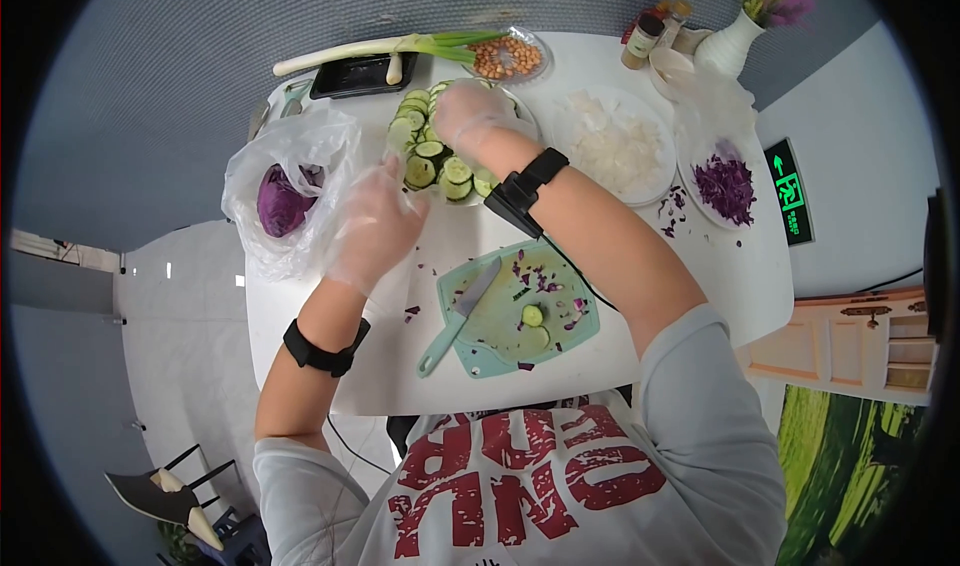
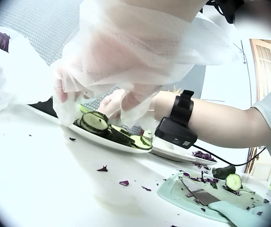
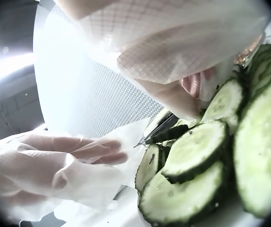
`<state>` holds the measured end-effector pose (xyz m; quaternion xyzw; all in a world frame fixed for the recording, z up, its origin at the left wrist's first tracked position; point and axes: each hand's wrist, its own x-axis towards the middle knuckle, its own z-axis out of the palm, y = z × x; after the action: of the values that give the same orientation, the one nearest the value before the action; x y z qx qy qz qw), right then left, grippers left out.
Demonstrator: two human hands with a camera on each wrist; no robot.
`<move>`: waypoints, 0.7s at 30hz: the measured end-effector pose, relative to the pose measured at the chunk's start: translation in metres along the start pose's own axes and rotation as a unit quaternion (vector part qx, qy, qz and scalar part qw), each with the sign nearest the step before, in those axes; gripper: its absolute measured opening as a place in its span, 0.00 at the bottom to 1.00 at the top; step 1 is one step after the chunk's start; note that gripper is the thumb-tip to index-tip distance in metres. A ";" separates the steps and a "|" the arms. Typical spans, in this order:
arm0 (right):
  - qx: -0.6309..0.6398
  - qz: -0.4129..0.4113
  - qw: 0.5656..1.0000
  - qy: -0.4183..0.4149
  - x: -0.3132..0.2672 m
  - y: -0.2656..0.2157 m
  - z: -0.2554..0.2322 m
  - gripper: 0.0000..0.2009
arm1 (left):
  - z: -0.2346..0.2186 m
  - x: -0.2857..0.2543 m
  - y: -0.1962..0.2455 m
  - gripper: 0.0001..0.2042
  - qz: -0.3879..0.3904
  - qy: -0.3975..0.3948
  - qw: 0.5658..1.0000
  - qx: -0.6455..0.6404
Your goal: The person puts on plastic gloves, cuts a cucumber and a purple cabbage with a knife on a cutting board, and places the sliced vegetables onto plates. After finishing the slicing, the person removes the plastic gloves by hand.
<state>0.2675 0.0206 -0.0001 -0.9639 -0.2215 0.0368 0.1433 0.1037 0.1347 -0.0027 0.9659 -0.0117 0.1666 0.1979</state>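
Cucumber slices [image 1: 455, 171] lie heaped on a white plate [image 2: 142, 150] at the table's far middle. My right hand [image 1: 472, 111], in a clear plastic glove, reaches over the heap and pinches a cucumber slice [image 3: 224, 101] at its far side; the glove partly hides the fingertips. My left hand [image 1: 378, 221], gloved as well, is beside the plate's left edge. In the right wrist view the left hand [image 3: 74, 165] has its fingers [image 3: 97, 146] stretched towards the slices, holding nothing.
A bag [image 1: 335, 146] with purple cabbage [image 1: 285, 201] stands left. A cutting board [image 1: 510, 341] bears a knife [image 1: 470, 306] and scraps in front. Right are plates of pale slices [image 1: 615, 151] and shredded cabbage [image 1: 725, 186]. Behind lie a leek [image 1: 350, 56], black tray [image 1: 350, 78] and peanuts [image 1: 508, 58].
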 end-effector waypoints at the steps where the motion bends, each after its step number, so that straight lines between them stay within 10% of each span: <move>1: 0.001 0.001 1.000 0.000 0.001 0.001 0.002 0.11 | -0.003 -0.004 0.003 0.29 0.001 -0.001 1.000 0.000; 10: 0.080 -0.093 0.986 0.114 -0.066 0.020 -0.041 0.13 | -0.055 -0.083 0.015 0.24 -0.017 -0.048 0.998 0.028; 21: 0.280 -0.100 0.950 -0.095 -0.240 0.083 -0.063 0.11 | -0.049 -0.136 0.030 0.17 -0.022 -0.110 0.992 -0.051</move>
<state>0.0946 -0.1726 0.0373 -0.8503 -0.3097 0.1739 0.3884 -0.0432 0.1204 0.0069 0.9670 -0.0205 0.0536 0.2483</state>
